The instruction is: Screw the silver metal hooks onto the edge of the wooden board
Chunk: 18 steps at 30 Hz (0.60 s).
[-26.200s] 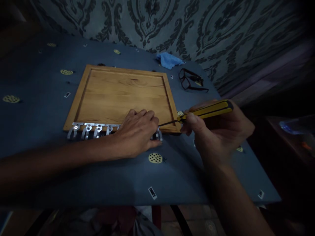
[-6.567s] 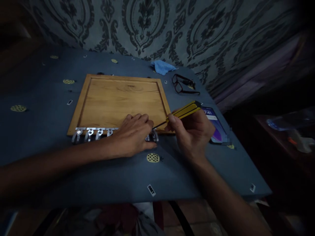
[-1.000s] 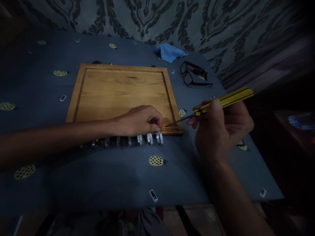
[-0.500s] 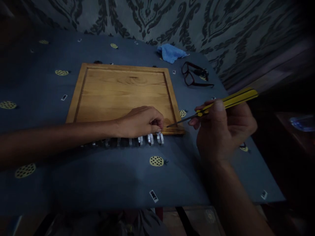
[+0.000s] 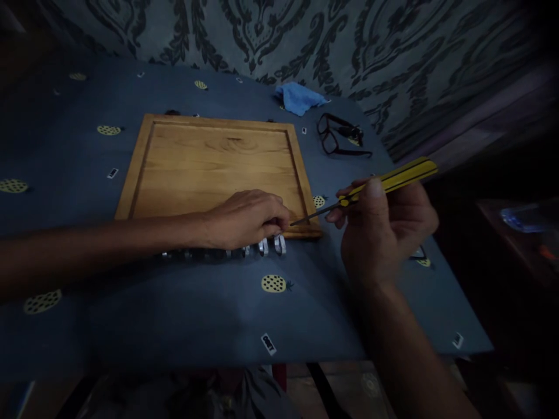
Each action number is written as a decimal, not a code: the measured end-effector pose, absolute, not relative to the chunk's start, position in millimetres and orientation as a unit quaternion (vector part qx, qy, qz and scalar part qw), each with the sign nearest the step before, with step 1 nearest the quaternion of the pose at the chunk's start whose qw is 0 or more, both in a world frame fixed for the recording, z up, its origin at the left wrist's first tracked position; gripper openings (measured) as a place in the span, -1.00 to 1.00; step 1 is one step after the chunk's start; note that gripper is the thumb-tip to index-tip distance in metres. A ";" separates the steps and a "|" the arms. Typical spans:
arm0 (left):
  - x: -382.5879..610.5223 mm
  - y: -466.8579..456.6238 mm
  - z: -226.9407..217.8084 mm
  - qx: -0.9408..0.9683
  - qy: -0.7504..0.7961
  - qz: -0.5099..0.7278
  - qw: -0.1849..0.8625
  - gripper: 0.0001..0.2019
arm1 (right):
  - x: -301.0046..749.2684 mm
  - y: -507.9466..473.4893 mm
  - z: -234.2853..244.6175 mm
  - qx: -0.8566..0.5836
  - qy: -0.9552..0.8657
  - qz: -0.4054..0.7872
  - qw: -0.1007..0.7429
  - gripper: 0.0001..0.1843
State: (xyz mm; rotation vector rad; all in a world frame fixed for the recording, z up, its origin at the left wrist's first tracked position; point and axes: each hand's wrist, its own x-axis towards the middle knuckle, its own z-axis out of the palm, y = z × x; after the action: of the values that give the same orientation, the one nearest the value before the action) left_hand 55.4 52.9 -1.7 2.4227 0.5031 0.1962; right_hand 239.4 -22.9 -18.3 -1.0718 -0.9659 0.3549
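A wooden board with a raised frame [image 5: 209, 154] lies on the table, its near edge partly behind my left forearm. Several shiny metal hooks [image 5: 280, 245] stick out in a row from that near edge. My left hand [image 5: 244, 218] rests over the near right part of the board, fingers curled and pinched just above the hooks; whatever is between them is hidden. My right hand [image 5: 384, 224] grips the yellow-and-black handle of a screwdriver [image 5: 393, 177]. Its thin shaft slants down left, with the tip by my left fingertips at the frame's near edge.
Dark-framed glasses [image 5: 336, 139] lie right of the board, and a crumpled blue cloth [image 5: 299, 98] is behind them. The dark blue tablecloth [image 5: 174, 320] has pineapple prints. A patterned wall covering [image 5: 262, 35] rises behind the table.
My right hand and the screwdriver have shifted left, bringing the tip closer to my left fingertips. The view has turned slightly. My left hand keeps its pinch at the board's edge.
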 end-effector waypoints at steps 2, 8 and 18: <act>56.0 53.3 -0.7 0.922 0.190 0.072 0.330 -0.87 | 239.8 -23.1 -19.2 -0.495 -0.449 0.153 0.728 -0.70; 54.7 54.4 6.0 0.916 0.198 0.075 0.341 -0.83 | 240.0 -24.3 -19.2 -0.511 -0.463 0.151 0.709 -0.70; 28.3 21.3 12.3 0.937 0.312 0.036 0.154 -0.48 | 236.3 -27.0 -15.3 -0.487 -0.464 0.153 0.724 -0.67</act>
State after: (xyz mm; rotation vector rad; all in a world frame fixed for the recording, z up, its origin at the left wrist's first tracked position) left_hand 28.3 21.3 12.3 2.6844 0.8955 0.1042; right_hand 236.3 -27.0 -15.3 -1.0750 -1.0252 0.3386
